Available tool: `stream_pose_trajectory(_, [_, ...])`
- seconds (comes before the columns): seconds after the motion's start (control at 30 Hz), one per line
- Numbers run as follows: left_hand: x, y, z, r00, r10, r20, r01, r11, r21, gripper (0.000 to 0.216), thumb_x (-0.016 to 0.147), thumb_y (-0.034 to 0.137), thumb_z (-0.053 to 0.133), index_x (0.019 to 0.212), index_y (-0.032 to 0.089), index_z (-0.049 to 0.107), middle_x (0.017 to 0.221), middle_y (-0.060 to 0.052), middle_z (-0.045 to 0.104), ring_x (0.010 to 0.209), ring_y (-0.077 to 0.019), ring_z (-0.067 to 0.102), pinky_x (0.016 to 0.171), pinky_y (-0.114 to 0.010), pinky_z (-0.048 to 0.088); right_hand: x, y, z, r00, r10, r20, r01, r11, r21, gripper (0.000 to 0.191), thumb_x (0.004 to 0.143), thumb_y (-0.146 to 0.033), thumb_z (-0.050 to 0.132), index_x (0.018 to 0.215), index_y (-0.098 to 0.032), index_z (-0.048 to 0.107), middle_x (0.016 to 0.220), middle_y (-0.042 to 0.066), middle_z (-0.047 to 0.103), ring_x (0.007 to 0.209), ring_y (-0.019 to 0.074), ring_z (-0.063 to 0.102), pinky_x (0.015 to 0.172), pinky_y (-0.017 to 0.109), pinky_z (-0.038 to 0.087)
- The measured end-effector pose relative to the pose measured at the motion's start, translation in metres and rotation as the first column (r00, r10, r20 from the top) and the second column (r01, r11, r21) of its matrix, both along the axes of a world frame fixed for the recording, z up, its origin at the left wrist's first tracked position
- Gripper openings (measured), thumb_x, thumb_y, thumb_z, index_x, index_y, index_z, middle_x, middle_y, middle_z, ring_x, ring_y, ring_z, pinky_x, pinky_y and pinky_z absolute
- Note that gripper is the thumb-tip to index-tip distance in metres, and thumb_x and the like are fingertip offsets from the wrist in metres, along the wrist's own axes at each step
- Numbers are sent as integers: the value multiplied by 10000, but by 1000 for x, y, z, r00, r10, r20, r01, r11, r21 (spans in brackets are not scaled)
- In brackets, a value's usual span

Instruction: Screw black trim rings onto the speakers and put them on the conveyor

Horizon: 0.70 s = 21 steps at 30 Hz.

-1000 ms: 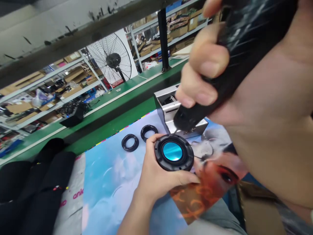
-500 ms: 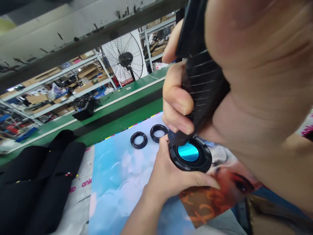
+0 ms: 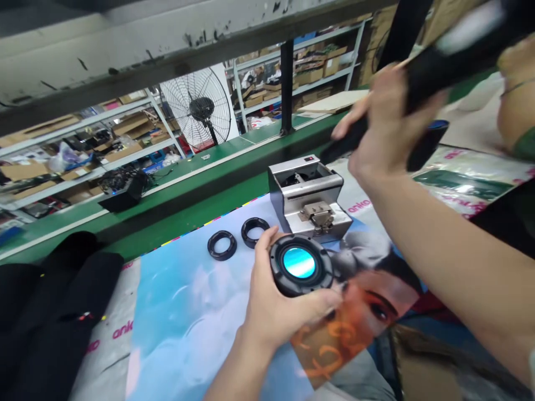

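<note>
My left hand (image 3: 278,301) is wrapped round a thick black ring-shaped housing (image 3: 278,262) with a shiny blue disc (image 3: 299,263) in its centre. Small holes dot its rim, and it is held face up above the printed sheet. My right hand (image 3: 387,125), raised and blurred, grips a black electric screwdriver (image 3: 430,69). The narrow end points down and left, near the top of a silver screw feeder (image 3: 311,195). Two smaller black rings, a left one (image 3: 222,245) and a right one (image 3: 253,231), lie behind my left hand.
A colourful printed sheet (image 3: 179,312) covers the green bench (image 3: 200,197). Black fabric-covered cylinders (image 3: 79,301) lie at left. A dark box with cables (image 3: 123,189) stands behind. A metal beam (image 3: 125,55) crosses overhead. Part of another person (image 3: 518,111) shows at right.
My right hand has lifted the electric screwdriver off the housing's rim and moved it away to the back right, bringing the screw feeder into sight. My left hand still holds the housing.
</note>
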State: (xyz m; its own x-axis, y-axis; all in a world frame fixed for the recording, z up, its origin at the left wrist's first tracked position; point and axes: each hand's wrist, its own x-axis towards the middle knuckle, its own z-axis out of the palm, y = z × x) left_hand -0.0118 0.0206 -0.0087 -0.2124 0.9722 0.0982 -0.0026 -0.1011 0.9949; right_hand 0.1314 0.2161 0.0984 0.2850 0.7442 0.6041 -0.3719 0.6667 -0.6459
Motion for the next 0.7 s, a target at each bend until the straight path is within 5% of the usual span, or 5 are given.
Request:
stream_pose_trajectory(0.07, [1, 0, -2, 1000, 19, 7, -19, 1000, 0, 1052, 491, 416, 1036, 1393, 259, 517, 1330, -94, 693, 1173, -332, 719, 1023, -441, 584, 3, 3, -6, 999, -38, -18, 39, 999, 25, 390, 690, -469, 934, 742, -339, 570, 616, -82, 554, 506, 110, 475, 431, 271, 444])
stream_pose_trajectory(0.17, [3, -1, -3, 999, 24, 22, -24, 999, 33, 999, 493, 432, 1033, 1347, 254, 545, 1259, -81, 734, 1082, -311, 753, 942, -411, 624, 9, -14, -1, 999, -41, -21, 42, 999, 32, 468, 627, -582, 954, 707, -336, 563, 592, -59, 499, 513, 140, 490, 453, 341, 433])
stream_pose_trajectory(0.27, [2, -1, -3, 1000, 26, 10, -27, 998, 48, 965, 503, 429, 1039, 1324, 254, 562, 1210, -66, 757, 1032, -291, 770, 919, -392, 633, 13, -38, 4, 984, 169, 52, -165, 984, -73, 594, 567, -696, 966, 713, -274, 575, 552, -44, 474, 427, 148, 444, 376, 352, 378])
stream_pose_trajectory(0.37, [1, -1, -4, 1000, 28, 0, -28, 998, 61, 933, 533, 438, 1031, 1321, 256, 567, 1196, -56, 764, 1028, -276, 775, 927, -377, 628, 10, -47, -8, 941, 331, 72, -319, 937, -139, 682, 580, -786, 935, 742, -236, 568, 518, -37, 492, 366, 146, 422, 328, 321, 311])
stream_pose_trajectory(0.7, [1, 2, 0, 1000, 27, -3, -27, 996, 90, 912, 539, 458, 1036, 1298, 257, 573, 1159, -43, 760, 1004, -269, 780, 908, -362, 625, 0, -41, -43, 899, 419, 128, -393, 901, -186, 625, 708, -698, 922, 812, -225, 526, 528, -47, 533, 350, 126, 447, 317, 271, 308])
